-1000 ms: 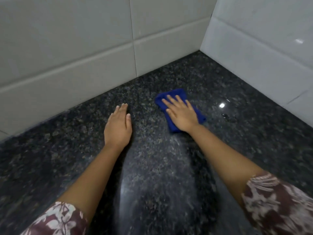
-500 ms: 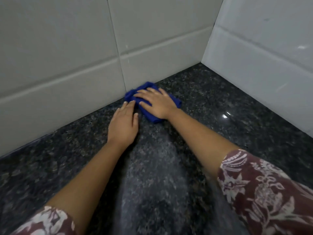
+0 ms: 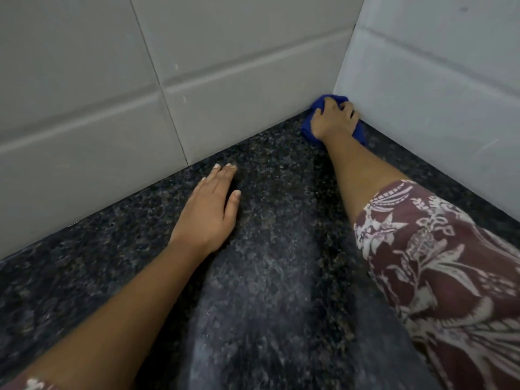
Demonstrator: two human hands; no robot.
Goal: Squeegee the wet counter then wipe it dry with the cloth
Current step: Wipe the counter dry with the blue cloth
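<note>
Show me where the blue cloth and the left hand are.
blue cloth point(image 3: 307, 130): head view, on its visible left edge.
left hand point(image 3: 208, 212): head view, on the back of the hand.

Dark speckled granite counter point(image 3: 267, 277) running into a corner of pale tiled wall point(image 3: 225, 66); blue cloth point(image 3: 306, 128) jammed right into that corner under the right hand point(image 3: 334, 121); left hand point(image 3: 209, 209) flat on the stone, well out from the corner
</note>
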